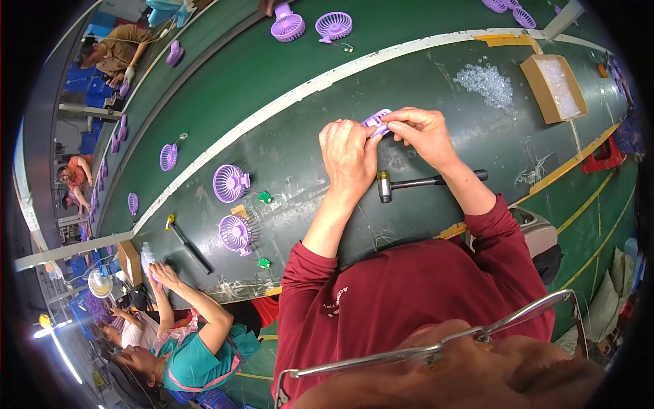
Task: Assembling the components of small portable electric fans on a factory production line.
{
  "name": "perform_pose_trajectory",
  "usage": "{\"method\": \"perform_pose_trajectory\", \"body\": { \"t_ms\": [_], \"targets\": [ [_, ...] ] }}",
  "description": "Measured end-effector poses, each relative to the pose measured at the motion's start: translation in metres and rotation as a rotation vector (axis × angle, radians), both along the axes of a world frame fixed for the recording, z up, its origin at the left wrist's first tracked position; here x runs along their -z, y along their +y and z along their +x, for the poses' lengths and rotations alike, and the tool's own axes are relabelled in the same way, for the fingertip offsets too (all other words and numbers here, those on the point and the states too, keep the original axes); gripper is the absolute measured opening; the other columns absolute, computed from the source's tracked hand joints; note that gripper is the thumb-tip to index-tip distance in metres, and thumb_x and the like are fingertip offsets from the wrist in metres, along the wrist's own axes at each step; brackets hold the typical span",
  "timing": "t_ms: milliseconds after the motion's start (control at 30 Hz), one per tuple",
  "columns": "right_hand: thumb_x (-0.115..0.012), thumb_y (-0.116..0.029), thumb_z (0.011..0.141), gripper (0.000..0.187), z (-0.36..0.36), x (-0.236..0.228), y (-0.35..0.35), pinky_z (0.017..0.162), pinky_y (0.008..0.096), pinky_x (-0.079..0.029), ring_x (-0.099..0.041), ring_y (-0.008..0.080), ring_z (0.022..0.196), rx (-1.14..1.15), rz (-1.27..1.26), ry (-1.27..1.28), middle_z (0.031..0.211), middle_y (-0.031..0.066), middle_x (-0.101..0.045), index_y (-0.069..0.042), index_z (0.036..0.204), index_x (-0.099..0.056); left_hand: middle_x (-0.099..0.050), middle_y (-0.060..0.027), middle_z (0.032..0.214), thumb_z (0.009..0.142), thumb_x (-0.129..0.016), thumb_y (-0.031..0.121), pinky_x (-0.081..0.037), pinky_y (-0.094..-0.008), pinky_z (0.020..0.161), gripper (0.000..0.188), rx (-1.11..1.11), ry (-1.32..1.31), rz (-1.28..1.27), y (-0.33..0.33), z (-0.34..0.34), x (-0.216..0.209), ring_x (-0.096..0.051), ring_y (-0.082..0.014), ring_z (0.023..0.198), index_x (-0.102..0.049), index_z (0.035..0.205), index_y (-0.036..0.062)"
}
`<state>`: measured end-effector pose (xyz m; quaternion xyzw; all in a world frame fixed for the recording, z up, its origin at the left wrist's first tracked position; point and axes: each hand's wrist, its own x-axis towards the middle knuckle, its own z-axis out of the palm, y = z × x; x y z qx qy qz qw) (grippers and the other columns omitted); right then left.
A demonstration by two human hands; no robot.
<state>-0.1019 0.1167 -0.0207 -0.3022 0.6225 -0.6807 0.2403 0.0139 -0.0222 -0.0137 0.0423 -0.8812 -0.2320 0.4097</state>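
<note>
My left hand [349, 155] is closed around a small purple plastic fan part [375, 120], lifted over the dark green bench. At its right end, the thumb and fingertips of my right hand [424, 133] pinch together; whatever sits between them is too small to make out. Just below my hands lies a hammer [385, 187], its dark handle passing under my right forearm. Two purple fan housings with round grilles, one upper [229, 183] and one lower [234, 234], rest to the left. Beside them are green circuit boards, one upper [265, 197] and one lower [263, 263].
Small clear pieces [485, 83] are heaped at the far right, next to a cardboard box [533, 87] of more. Beyond a white rail [300, 94], a green belt carries purple fans [334, 26]. Leftward lie another hammer [188, 244] and a co-worker's hands [163, 275].
</note>
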Motion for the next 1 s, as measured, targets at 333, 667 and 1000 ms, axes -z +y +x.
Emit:
{"method": "perform_pose_trajectory", "body": {
  "t_ms": [333, 667, 1000],
  "targets": [
    [-0.068, -0.005, 0.093, 0.019, 0.015, 0.004, 0.003, 0.065, 0.0209, -0.052, -0.064, 0.0076, 0.077, 0.030, -0.079, 0.118, 0.097, 0.0052, -0.072, 0.000, 0.110, -0.075, -0.058, -0.0069, 0.077, 0.074, -0.079, 0.005, -0.042, -0.0388, 0.076, 0.018, -0.018, 0.014, -0.001, -0.001, 0.000, -0.001, -0.057, -0.0263, 0.075, -0.065, 0.084, 0.0064],
    [-0.069, -0.003, 0.091, 0.013, -0.025, -0.010, 0.007, 0.062, 0.0208, -0.051, -0.062, 0.0067, 0.072, -0.232, 0.117, -0.040, 0.085, 0.0028, -0.069, 0.004, 0.102, -0.073, -0.059, -0.0074, 0.078, 0.074, -0.078, 0.007, -0.043, -0.0406, 0.074, 0.016, 0.112, -0.016, -0.029, -0.004, -0.011, -0.005, -0.058, -0.0281, 0.076, -0.066, 0.084, 0.0061],
    [-0.071, 0.002, 0.085, 0.010, -0.007, -0.035, -0.009, 0.061, 0.0244, -0.048, -0.060, 0.0127, 0.074, -0.144, 0.179, 0.656, 0.090, 0.0065, -0.063, 0.001, 0.095, -0.071, -0.070, -0.0082, 0.084, 0.084, -0.074, 0.015, -0.051, -0.0388, 0.078, 0.015, 0.225, -0.061, 0.281, -0.029, 0.007, -0.002, -0.067, -0.0270, 0.081, -0.076, 0.097, 0.0073]
  ]
}}
